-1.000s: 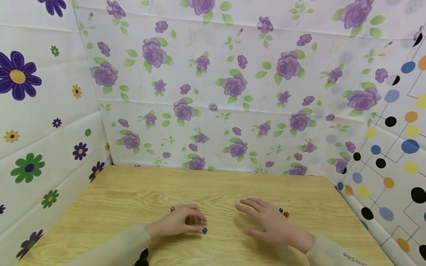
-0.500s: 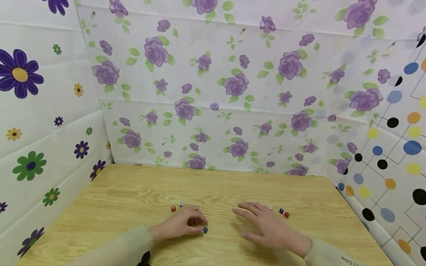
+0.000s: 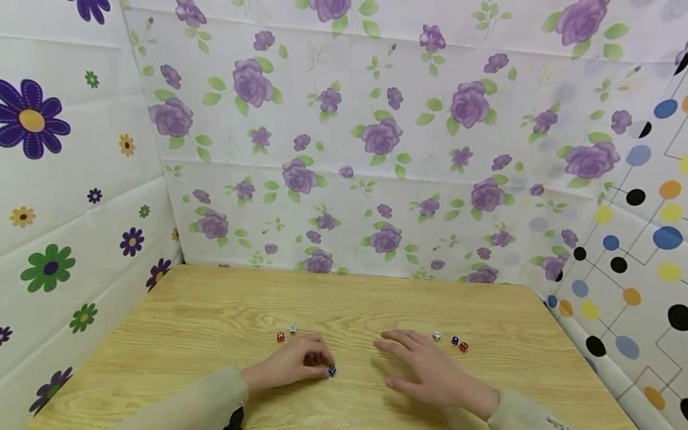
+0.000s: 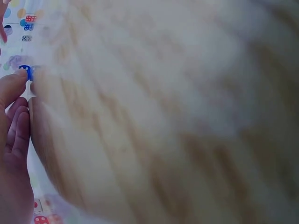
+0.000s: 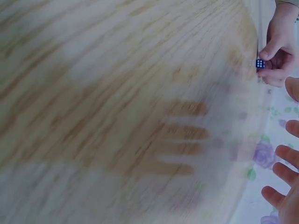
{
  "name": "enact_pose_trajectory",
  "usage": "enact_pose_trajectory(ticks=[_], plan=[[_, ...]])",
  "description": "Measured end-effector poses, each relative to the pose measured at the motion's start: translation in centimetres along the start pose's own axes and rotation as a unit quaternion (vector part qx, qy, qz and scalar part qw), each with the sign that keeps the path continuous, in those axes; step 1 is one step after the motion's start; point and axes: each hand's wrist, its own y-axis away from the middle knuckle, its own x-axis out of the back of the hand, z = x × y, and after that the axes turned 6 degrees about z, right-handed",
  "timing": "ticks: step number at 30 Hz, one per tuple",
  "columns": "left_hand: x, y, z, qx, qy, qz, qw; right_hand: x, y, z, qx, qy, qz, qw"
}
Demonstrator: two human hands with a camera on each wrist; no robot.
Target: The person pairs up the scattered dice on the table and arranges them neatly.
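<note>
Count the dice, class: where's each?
6: blue die pinched by the left hand; red die, white die beyond it; another white die, another blue die, another red die beyond the right hand. Hands may hide others.

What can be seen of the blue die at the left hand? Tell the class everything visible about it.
The blue die is a small cube with white pips on its faces and a plastic look. The left hand pinches it at the fingertips, low at the wooden table; whether it touches the tabletop is hard to tell.
</note>
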Motion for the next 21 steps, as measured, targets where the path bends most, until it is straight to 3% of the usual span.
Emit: enact_pose_trajectory(ticks=[15, 21], plan=[[-0.4, 0.2, 0.3, 0.008, 0.009, 0.006, 0.9999, -0.3, -0.2, -0.8, -0.015, -0.015, 0.008, 1.0], [-0.9, 0.4, 0.7, 0.025, 0.015, 0.018, 0.9994, -0.6, -0.2, -1.6, -0.062, -0.084, -0.011, 0.995]])
